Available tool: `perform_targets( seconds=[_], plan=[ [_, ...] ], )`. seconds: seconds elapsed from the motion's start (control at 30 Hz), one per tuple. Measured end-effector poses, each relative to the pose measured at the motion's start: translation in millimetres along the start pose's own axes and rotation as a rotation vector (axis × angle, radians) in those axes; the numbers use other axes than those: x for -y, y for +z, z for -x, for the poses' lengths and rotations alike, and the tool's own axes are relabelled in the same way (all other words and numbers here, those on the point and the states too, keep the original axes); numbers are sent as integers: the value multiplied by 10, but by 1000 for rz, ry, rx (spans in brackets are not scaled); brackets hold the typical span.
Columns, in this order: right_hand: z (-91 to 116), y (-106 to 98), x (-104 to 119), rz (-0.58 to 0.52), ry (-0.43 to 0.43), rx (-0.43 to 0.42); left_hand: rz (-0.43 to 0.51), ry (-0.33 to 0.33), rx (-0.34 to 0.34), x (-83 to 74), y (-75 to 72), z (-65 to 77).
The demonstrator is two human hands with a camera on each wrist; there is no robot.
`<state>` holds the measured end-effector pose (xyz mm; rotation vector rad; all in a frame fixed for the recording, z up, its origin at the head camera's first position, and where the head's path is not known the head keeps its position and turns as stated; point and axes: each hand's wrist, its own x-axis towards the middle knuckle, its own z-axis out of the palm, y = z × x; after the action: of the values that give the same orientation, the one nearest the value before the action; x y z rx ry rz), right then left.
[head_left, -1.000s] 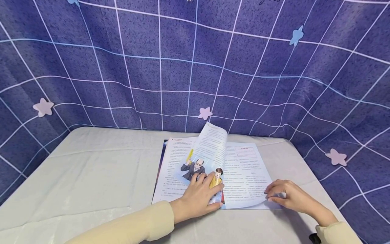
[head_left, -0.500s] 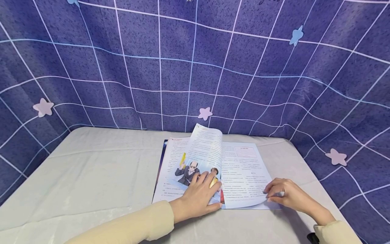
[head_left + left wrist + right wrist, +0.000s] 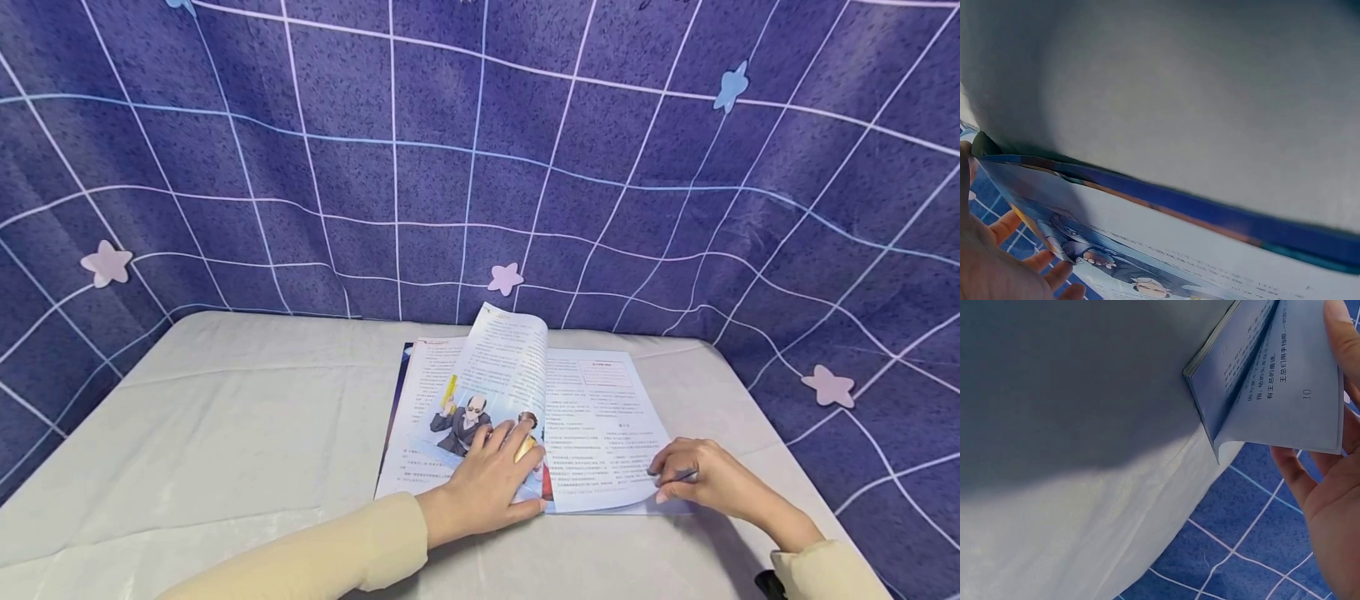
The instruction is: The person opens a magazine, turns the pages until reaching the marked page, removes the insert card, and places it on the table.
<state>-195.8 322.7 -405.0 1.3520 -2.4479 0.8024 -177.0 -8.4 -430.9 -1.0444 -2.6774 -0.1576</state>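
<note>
An open magazine [image 3: 600, 417] with printed text lies on the table. One illustrated page [image 3: 502, 350] stands curled up near the spine and leans left, its top corner lifted. Across the drawn figures my left hand [image 3: 487, 479] rests with fingers spread, pressing that page down. My right hand [image 3: 708, 475] pinches the lower outer corner of the right-hand page, lifting it off the pages beneath. In the right wrist view the thumb [image 3: 1342, 331] lies on top of this page [image 3: 1304, 419], with fingers under it. The left wrist view shows the magazine's lower edge and part of my left hand [image 3: 1004, 269].
A pale cloth covers the table [image 3: 247, 433]. Behind it and at both sides hangs a blue grid-patterned curtain [image 3: 360, 183] with star shapes. The magazine's dark cover [image 3: 392, 425] shows along its left edge.
The raised illustrated page has swung left and now leans further over the left page. My left hand stays in place, and the right hand keeps its hold on the page corner with slight finger movement.
</note>
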Motion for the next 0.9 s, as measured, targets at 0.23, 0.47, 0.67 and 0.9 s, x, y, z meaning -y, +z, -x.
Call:
perform_targets(
  seconds=[0.23,0.47,0.67,0.9],
  plan=[
    [-1,1,14,0,22,13,12,13,4,5,-6,-6],
    [45,20,17,41,111,22,3,15,-14,6,7,3],
    [72,50,-17,104,92,25,6,13,-12,15,1,10],
    [97,58,-30,141,125,52,1,11,-1,32,0,23]
  ],
)
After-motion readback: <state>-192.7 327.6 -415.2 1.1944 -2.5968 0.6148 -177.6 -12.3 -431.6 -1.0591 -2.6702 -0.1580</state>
